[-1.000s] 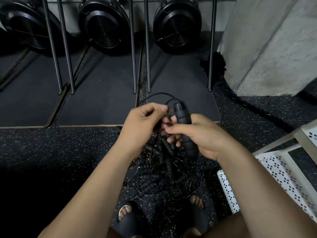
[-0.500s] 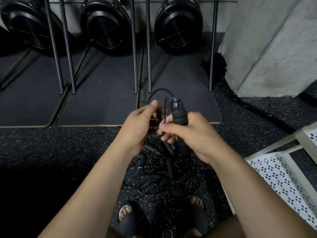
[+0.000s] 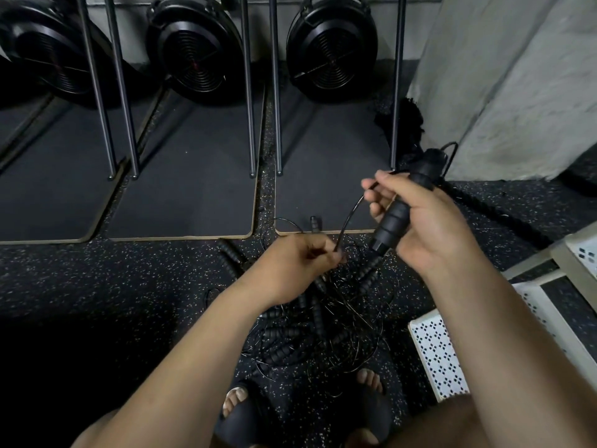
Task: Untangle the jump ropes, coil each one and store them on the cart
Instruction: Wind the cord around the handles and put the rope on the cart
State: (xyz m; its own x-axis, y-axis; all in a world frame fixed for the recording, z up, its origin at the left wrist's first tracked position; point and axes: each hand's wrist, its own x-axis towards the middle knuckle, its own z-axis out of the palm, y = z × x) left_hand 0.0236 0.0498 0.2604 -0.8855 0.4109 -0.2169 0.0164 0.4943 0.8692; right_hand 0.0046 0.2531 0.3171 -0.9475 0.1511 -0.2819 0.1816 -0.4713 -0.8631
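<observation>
Gripping 1 ribbed black handle (image 3: 392, 221), the right hand (image 3: 426, 227) curls its fingers round the grip's middle and holds it tilted above the pile (image 3: 323, 321). A thin glossy cord (image 3: 350, 216) arcs from near that hand's fingertips down to the left hand (image 3: 300, 263), which is closed in a pinch on it just over the tangle.

The handle looks stiff, padded and easy to hold, so it makes a good anchor. The cord looks light, wiry and springy. It will likely slide through a loose pinch, but it could kink or snag if yanked. It is probably best taken close to the handle and fed hand over hand, lifting loops clear instead of pulling them tight.

The rest of the ropes lie knotted on the speckled floor (image 3: 129, 286) in front of the person's feet, with several more ribbed handles buried in the wire. 1 loose handle (image 3: 230, 253) lies at the pile's far left edge.

The white perforated cart (image 3: 436, 360) stands just right of the pile, with no rope visible on it. Dark mats (image 3: 181, 176) and round black fans (image 3: 197, 46) sit beyond.
</observation>
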